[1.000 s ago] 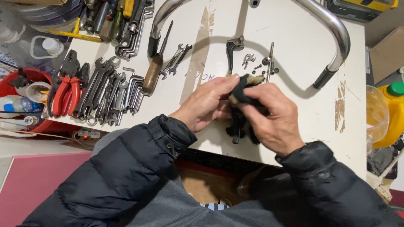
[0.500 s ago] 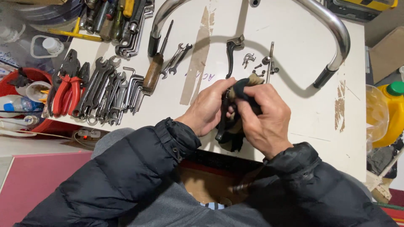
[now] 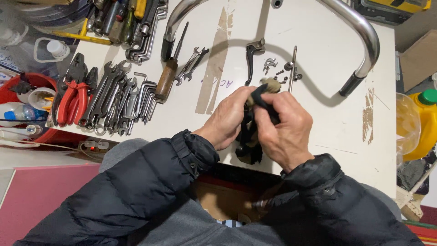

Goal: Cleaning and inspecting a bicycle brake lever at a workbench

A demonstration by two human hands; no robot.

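My left hand (image 3: 226, 119) and my right hand (image 3: 286, 128) are pressed together over the near edge of a white table (image 3: 327, 118). Both grip a dirty black-and-tan rag (image 3: 249, 136) bunched between the fingers, and its loose end hangs down below the hands. Whatever the rag is wrapped around is hidden. Just beyond my fingers lie a dark brake lever (image 3: 251, 57), a thin metal rod (image 3: 292, 68) and several small bolts and clips (image 3: 273, 66).
A chrome handlebar (image 3: 364, 36) with black grips arches across the far side. A wooden-handled screwdriver (image 3: 168, 75), wrenches (image 3: 114, 98), hex keys and red pliers (image 3: 73, 98) fill the left. A red tub (image 3: 38, 82) sits left, a yellow jug (image 3: 425, 123) right.
The hands have stayed joined on the rag while shifting it: the bundle first dropped slightly toward me, then the fingers closed tighter over it. The tools on the table have not moved.
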